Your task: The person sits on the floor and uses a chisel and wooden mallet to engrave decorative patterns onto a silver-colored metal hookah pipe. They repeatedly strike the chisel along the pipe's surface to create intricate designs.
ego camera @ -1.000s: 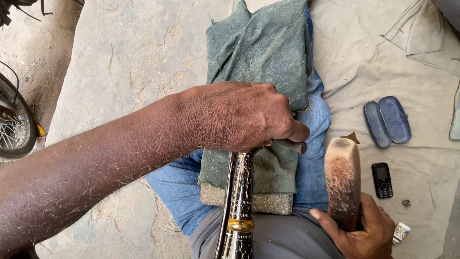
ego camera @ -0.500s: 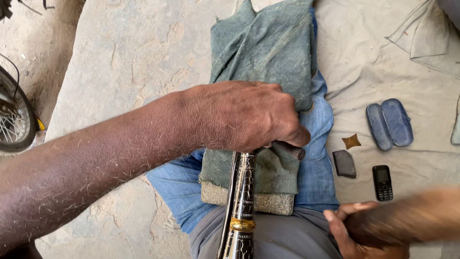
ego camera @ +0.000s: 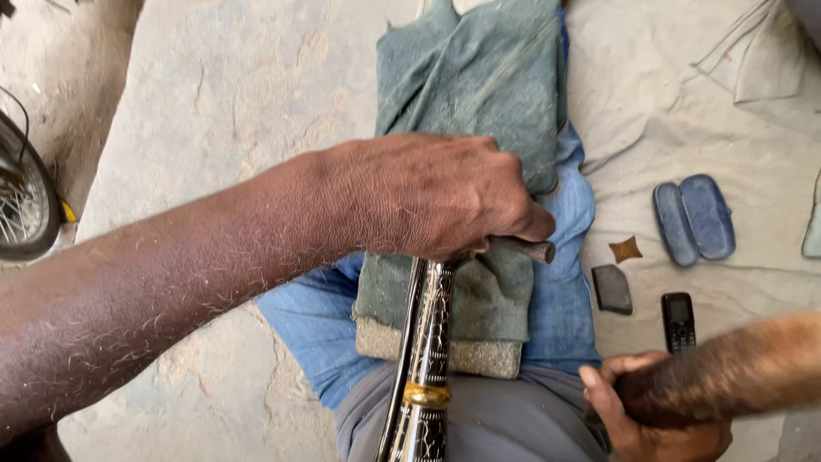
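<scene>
The left grip point(ego camera: 428, 201) closes over a dark rod point(ego camera: 523, 249) atop the engraved metal sheath point(ego camera: 425, 342) lying on the green cloth point(ego camera: 479, 111), while the right grip point(ego camera: 654, 411) clutches a wooden mallet point(ego camera: 727, 372).

bare stone slab point(ego camera: 231, 103) open at left, phone point(ego camera: 678, 321), blue case point(ego camera: 694, 219) crowding right cloth point(ego camera: 650, 111)

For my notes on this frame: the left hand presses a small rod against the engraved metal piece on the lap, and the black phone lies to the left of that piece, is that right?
Nearly. The head view shows the black phone lying to the right of the engraved metal piece, on the pale cloth. The left hand does press the small rod against it.
</scene>
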